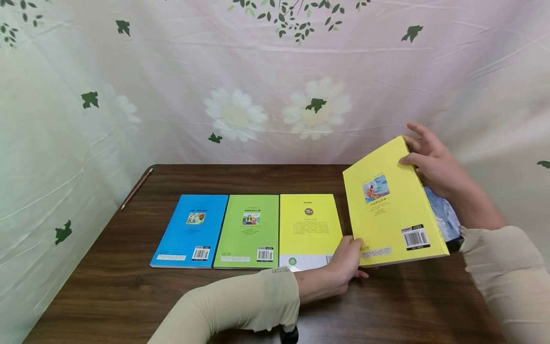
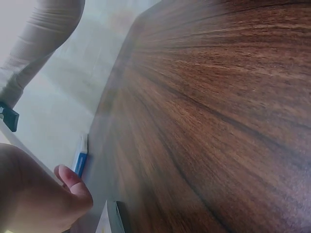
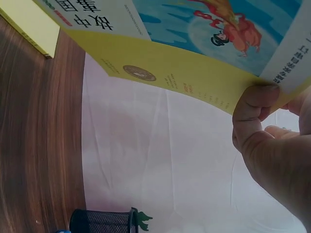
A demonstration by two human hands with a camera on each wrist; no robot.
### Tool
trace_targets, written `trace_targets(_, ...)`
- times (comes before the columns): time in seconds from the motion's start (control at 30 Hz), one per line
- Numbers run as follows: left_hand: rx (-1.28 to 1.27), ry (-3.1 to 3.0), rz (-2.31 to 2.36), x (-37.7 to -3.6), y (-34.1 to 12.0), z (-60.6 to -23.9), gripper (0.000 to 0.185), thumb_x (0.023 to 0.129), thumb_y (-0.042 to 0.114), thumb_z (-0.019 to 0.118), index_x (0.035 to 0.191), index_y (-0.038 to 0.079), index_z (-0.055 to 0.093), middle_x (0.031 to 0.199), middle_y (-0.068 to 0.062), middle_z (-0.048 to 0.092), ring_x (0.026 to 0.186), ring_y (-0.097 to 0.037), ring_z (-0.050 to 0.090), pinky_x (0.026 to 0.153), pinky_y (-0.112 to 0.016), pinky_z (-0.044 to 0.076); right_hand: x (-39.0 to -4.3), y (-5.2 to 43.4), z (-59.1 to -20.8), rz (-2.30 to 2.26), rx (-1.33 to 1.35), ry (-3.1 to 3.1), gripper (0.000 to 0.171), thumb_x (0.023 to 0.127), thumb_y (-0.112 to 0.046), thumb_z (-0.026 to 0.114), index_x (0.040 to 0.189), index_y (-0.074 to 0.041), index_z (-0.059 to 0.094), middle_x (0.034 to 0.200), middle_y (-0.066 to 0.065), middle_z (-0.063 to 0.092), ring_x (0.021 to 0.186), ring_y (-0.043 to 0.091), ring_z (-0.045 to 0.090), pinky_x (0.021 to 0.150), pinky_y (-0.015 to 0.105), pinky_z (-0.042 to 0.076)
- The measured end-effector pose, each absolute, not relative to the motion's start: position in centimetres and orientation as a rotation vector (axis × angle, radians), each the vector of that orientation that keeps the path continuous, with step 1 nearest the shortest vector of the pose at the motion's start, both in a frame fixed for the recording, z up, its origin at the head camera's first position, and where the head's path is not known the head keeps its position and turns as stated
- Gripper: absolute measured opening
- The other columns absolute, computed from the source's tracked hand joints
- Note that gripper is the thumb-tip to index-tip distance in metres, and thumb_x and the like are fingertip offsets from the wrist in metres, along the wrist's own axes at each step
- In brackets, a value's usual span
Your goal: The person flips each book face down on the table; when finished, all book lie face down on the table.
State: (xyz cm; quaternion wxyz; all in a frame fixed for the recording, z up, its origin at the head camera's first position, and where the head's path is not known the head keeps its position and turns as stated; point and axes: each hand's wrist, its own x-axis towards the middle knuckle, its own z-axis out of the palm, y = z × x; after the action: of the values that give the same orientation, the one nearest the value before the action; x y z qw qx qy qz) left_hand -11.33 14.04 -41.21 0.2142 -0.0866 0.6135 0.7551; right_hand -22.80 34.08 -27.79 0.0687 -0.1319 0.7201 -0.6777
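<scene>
A yellow book (image 1: pixel 388 210) is held tilted up off the table, its back cover with a small picture and barcode facing the head camera. My left hand (image 1: pixel 345 263) pinches its lower left corner. Up at its top right edge, my right hand (image 1: pixel 442 167) grips it with the thumb on the back cover. The right wrist view shows the front cover, with a figure in red on blue, and my right hand (image 3: pixel 272 131) at its edge. Just left of it a second yellow book (image 1: pixel 309 224) lies flat, partly covered by my left hand and forearm.
A green book (image 1: pixel 249 229) and a blue book (image 1: pixel 191 229) continue the row leftward on the dark wooden table (image 1: pixel 116 286). A pencil (image 1: pixel 137 188) lies along the left edge. Behind the raised book shows a bluish-white item (image 1: pixel 442 215). A black mesh holder (image 3: pixel 104 222) stands nearby.
</scene>
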Motion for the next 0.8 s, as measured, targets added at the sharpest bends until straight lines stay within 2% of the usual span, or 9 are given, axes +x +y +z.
trace_targets(0.17,-0.262,1.784,2.089,-11.3,13.8,-41.0,0.022,0.099,0.02,0.053,0.119,0.01,0.054,0.096,-0.004,0.06,0.068,-0.018,0.055,0.047,-0.027,0.039,-22.9,34.8,-27.9,-2.052,-0.355,2.156,0.088,0.1,0.007,0.05,0.161,-0.033,0.001,0.168,0.005,0.009,0.101,0.009,0.069,0.07,0.026,0.061)
trace_targets(0.33,-0.262,1.829,2.05,-11.4,13.4,-40.7,0.021,0.098,0.022,0.056,0.117,0.014,0.054,0.083,-0.001,0.066,0.049,-0.016,0.05,0.042,-0.025,0.029,-23.0,35.4,-28.1,-2.016,-0.312,2.181,0.088,0.1,0.005,0.05,0.161,-0.034,-0.001,0.169,0.002,0.007,0.1,0.006,0.068,0.068,0.025,0.06)
trace_targets(0.53,-0.255,1.852,2.051,-11.3,13.2,-40.7,0.019,0.098,0.02,0.056,0.116,0.015,0.052,0.072,-0.004,0.068,0.047,-0.016,0.045,0.039,-0.023,0.027,-23.2,36.0,-28.8,-1.907,-0.262,2.261,0.087,0.101,0.002,0.049,0.16,-0.034,-0.003,0.169,0.004,0.006,0.097,0.006,0.069,0.067,0.027,0.061)
trace_targets(0.7,-0.253,1.861,2.08,-11.2,13.0,-40.8,0.018,0.096,0.019,0.057,0.112,0.014,0.051,0.071,-0.004,0.065,0.047,-0.016,0.042,0.038,-0.023,0.026,-23.4,36.5,-29.5,-1.791,-0.251,2.357,0.083,0.103,-0.004,0.049,0.161,-0.033,-0.003,0.164,0.008,0.013,0.096,0.003,0.068,0.066,0.026,0.06)
trace_targets(0.8,-0.23,1.844,2.125,-11.1,12.9,-40.9,0.018,0.096,0.016,0.057,0.112,0.012,0.05,0.074,-0.004,0.065,0.048,-0.016,0.047,0.043,-0.024,0.031,-23.5,36.7,-29.8,-1.695,-0.237,2.438,0.081,0.104,-0.01,0.05,0.161,-0.033,-0.003,0.163,0.009,0.014,0.095,0.0,0.066,0.066,0.025,0.059)
